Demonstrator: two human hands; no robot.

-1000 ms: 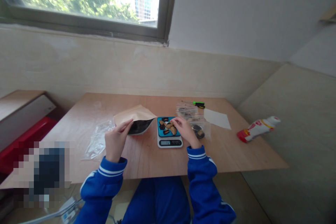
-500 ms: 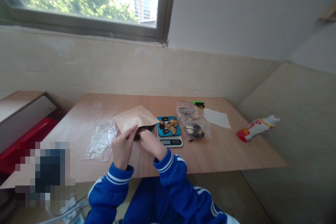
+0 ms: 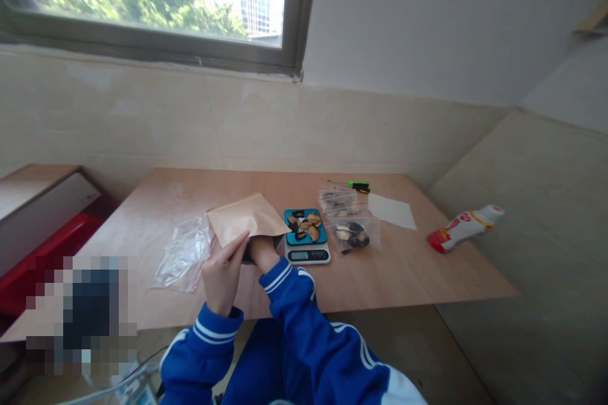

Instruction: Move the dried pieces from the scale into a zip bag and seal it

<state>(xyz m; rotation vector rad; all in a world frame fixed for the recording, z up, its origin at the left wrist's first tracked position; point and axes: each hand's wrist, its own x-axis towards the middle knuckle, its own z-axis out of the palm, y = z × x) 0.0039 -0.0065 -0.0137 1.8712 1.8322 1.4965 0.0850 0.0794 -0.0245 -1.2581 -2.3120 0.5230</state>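
At a plywood worktop [image 3: 237, 304], the left hand [image 3: 223, 272] pinches open a kraft pouch [image 3: 244, 218] while the right hand [image 3: 260, 248] reaches inside, its grip hidden; several dried pieces [image 3: 304, 226] already sit on the scale [image 3: 306, 255], two filled bags [image 3: 354, 234] beside it.

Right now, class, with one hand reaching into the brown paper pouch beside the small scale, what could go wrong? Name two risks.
1. The right hand is inside the brown paper pouch, which touches the small white kitchen scale; a nudge could upset its reading or spill the dried pieces off it.
2. The left hand holds only the pouch's edge, so the pouch might slip or tear.
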